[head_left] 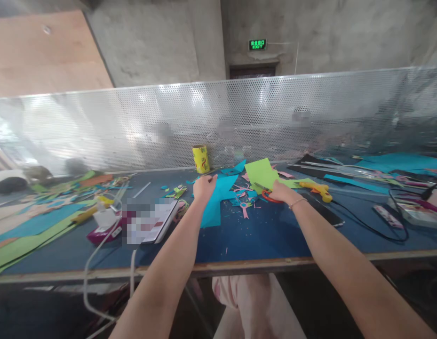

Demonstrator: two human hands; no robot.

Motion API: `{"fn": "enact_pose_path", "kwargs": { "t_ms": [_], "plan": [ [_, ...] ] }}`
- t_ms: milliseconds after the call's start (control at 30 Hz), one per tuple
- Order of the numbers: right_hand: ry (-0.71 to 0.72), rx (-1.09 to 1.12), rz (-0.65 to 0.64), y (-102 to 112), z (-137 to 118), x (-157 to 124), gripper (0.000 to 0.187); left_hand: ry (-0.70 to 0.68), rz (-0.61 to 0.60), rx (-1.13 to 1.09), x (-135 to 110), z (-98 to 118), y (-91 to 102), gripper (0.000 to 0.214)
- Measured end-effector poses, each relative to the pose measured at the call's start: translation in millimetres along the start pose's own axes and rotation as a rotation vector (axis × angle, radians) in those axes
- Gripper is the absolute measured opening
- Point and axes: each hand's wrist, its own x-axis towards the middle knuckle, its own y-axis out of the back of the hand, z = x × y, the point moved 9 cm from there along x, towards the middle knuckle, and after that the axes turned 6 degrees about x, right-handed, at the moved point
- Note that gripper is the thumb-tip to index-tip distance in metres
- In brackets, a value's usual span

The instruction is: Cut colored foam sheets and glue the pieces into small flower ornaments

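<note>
My left hand (204, 188) is closed at the left edge of a blue sheet of paper (211, 214). A small dark tip shows at its fingers, too small to name. Orange-handled scissors (272, 197) are under the fingers of my right hand (281, 192), which is closed on the handles. Their blades point left, in front of a light green sheet of paper (262, 174). Pink and blue paper scraps (243, 207) lie scattered between my hands.
A yellow glue gun (317, 189) with a black cord lies right of my right hand, by a dark phone-like slab (322, 212). A yellow tape roll (201, 159) stands before the perforated metal screen (169, 127). Left are a tablet (160, 221) and a purple power strip (103, 230).
</note>
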Motion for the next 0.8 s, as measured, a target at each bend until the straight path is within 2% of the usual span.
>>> {"fn": "enact_pose_path", "kwargs": {
  "t_ms": [67,133,233,300,367,433,500,567,633,700,800],
  "plan": [
    [0.011,0.092,0.106,11.8,-0.9,0.7,0.041,0.006,-0.069,-0.18,-0.6,4.3,-9.3,0.022],
    [-0.016,0.167,0.211,22.7,0.8,1.2,0.05,0.073,-0.177,-0.453,-5.1,9.4,-20.7,0.037],
    [-0.012,0.308,0.314,29.7,-5.1,1.4,0.053,0.178,-0.391,-0.809,-20.4,28.3,-34.7,0.057],
    [0.032,0.504,0.321,26.5,-14.7,0.8,0.053,0.173,-0.446,-0.885,-28.5,42.2,-32.9,0.062],
    [0.089,0.751,0.276,19.6,-26.4,-0.6,0.056,0.147,-0.463,-0.891,-32.4,49.7,-31.0,0.063],
    [0.138,0.915,0.244,16.4,-36.5,-3.5,0.059,0.118,-0.46,-0.867,-31.3,49.1,-32.5,0.061],
    [0.165,0.956,0.266,19.6,-40.6,-6.4,0.058,0.077,-0.371,-0.756,-24.1,39.1,-31.3,0.051],
    [0.17,0.942,0.321,26.9,-38.7,-7.7,0.055,0.001,-0.182,-0.501,-15.4,27.0,-21.3,0.032],
    [0.153,0.938,0.367,34.2,-32.0,-6.3,0.053,-0.07,-0.107,-0.242,-13.3,23.1,-18.8,0.022],
    [0.108,0.961,0.416,42.4,-19.8,-3.5,0.051,-0.132,-0.125,-0.071,-16.3,25.6,-22.8,0.022],
    [0.065,1.052,0.568,64.1,7.9,-2.9,0.046,-0.256,-0.241,0.087,-26.7,38.1,-35.8,0.025]
  ]
}}
